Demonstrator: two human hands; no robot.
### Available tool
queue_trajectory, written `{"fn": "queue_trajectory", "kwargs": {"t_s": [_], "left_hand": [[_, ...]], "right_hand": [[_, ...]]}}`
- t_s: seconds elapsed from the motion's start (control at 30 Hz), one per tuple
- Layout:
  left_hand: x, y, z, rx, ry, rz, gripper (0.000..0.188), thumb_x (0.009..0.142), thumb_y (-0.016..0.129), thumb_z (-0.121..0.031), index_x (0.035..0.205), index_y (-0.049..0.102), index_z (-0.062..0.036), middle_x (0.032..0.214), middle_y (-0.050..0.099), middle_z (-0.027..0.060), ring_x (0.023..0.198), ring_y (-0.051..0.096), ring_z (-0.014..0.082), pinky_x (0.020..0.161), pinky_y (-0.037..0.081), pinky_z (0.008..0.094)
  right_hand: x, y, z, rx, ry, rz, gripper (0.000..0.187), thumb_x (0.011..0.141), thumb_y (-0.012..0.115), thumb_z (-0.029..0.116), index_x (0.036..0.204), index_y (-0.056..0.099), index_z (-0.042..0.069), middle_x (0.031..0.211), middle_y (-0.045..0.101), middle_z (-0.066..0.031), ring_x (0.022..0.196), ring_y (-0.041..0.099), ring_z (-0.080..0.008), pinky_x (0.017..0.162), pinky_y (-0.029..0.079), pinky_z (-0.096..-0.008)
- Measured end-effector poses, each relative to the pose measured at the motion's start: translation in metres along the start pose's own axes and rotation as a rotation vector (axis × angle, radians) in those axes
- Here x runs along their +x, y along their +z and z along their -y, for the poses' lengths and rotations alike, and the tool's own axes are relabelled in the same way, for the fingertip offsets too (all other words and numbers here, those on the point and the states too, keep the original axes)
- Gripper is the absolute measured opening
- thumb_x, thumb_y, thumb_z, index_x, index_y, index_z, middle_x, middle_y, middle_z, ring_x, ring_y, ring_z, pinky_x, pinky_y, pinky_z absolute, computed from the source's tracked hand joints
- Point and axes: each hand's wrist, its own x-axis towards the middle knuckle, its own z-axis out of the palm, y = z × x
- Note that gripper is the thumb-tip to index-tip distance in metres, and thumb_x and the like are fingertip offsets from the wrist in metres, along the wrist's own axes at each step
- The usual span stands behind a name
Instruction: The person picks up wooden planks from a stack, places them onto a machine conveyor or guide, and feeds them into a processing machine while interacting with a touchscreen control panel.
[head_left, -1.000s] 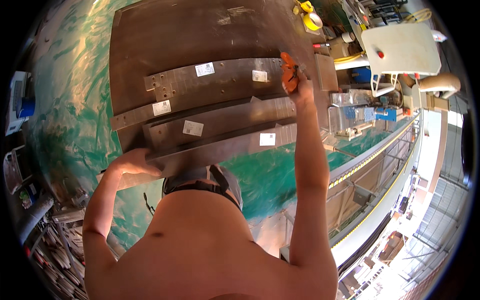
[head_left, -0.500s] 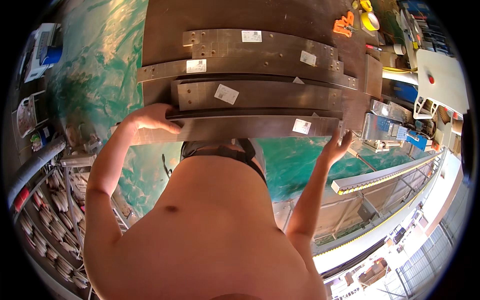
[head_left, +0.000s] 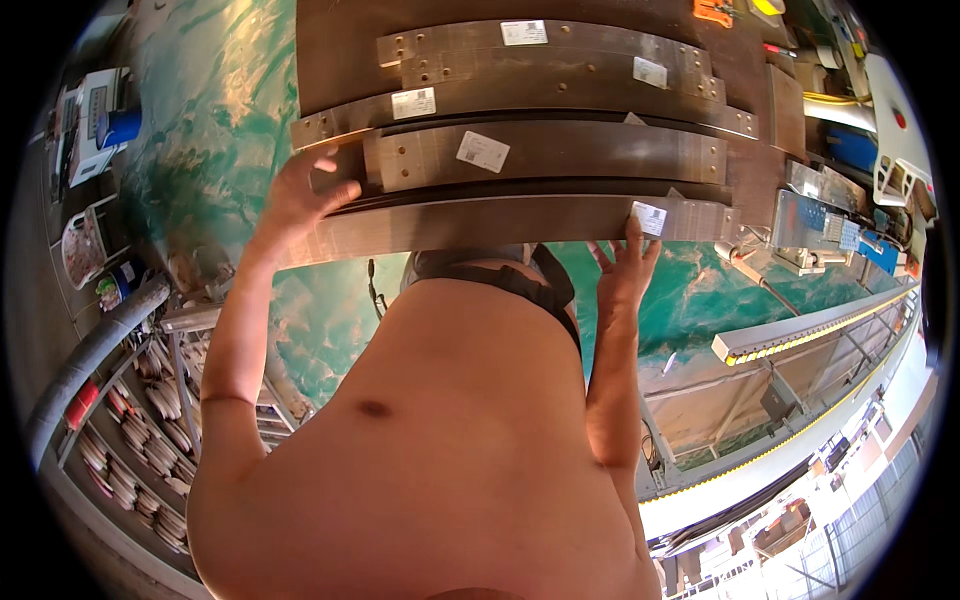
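Long dark metal strips lie side by side on a brown worktop (head_left: 340,45). The closest strip (head_left: 480,222) runs along the near edge and carries a white label (head_left: 650,214) toward its right end. At that label is my right hand (head_left: 625,278), fingers spread, one fingertip touching or just beside its left edge. My left hand (head_left: 298,205) rests at the left end of the same strip, thumb and fingers apart. Just beyond lies a holed strip (head_left: 570,153) with a tilted white label (head_left: 483,151).
Farther strips (head_left: 590,92) with labels lie across the worktop. An orange tool (head_left: 714,11) sits at the far right. A grey rail (head_left: 800,328) stands right of me over the green floor (head_left: 200,130). A small white slip (head_left: 669,364) shows near my right forearm.
My right hand has moved left from the strip's right end to its label. My left hand's fingers have spread wider. The whole view has shifted, so the strips appear higher and farther right.
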Motion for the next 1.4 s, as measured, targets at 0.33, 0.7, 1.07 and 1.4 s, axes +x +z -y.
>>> {"fn": "queue_trajectory", "kwargs": {"t_s": [0.33, 0.7, 1.07, 1.4], "left_hand": [[0.101, 0.006, 0.068, 0.230, 0.652, -0.313, 0.054, 0.065, 0.084, -0.030, 0.109, 0.064, -0.0055, 0.093, 0.056, 0.0120, 0.092, 0.054, 0.0317, 0.081, 0.046, 0.0413], [0.010, -0.072, -0.010, 0.149, 0.612, -0.335, 0.054, 0.060, 0.087, -0.007, 0.109, 0.067, -0.0014, 0.093, 0.057, 0.0104, 0.086, 0.056, 0.0245, 0.077, 0.048, 0.0338], [-0.056, 0.010, 0.028, 0.019, 0.573, -0.211, 0.061, 0.057, 0.087, -0.004, 0.114, 0.066, -0.0092, 0.100, 0.054, 0.0069, 0.091, 0.052, 0.0237, 0.079, 0.046, 0.0359], [-0.039, -0.006, 0.015, 0.259, 0.424, -0.298, 0.047, 0.070, 0.081, -0.026, 0.108, 0.064, -0.0052, 0.105, 0.060, 0.0149, 0.100, 0.056, 0.0340, 0.085, 0.046, 0.0428]], "right_hand": [[0.008, -0.005, -0.007, 0.051, 0.025, -0.019, 0.076, 0.089, 0.069, 0.024, 0.143, 0.019, 0.005, 0.121, 0.057, -0.0144, 0.107, 0.058, -0.0259, 0.074, 0.056, -0.0406], [0.004, -0.006, -0.011, 0.122, -0.003, 0.041, 0.055, 0.094, 0.059, 0.031, 0.141, 0.034, 0.015, 0.126, 0.052, -0.0098, 0.112, 0.054, -0.0233, 0.085, 0.051, -0.0405], [0.021, -0.050, 0.004, 0.243, -0.197, -0.260, 0.076, 0.096, 0.050, 0.048, 0.150, 0.016, 0.005, 0.150, 0.029, -0.0233, 0.134, 0.038, -0.0355, 0.109, 0.033, -0.0475], [0.060, -0.044, 0.063, -0.653, -1.050, -0.297, 0.033, 0.090, 0.063, 0.010, 0.121, 0.057, -0.001, 0.125, 0.056, -0.0188, 0.115, 0.053, -0.0361, 0.098, 0.043, -0.0444]]}}
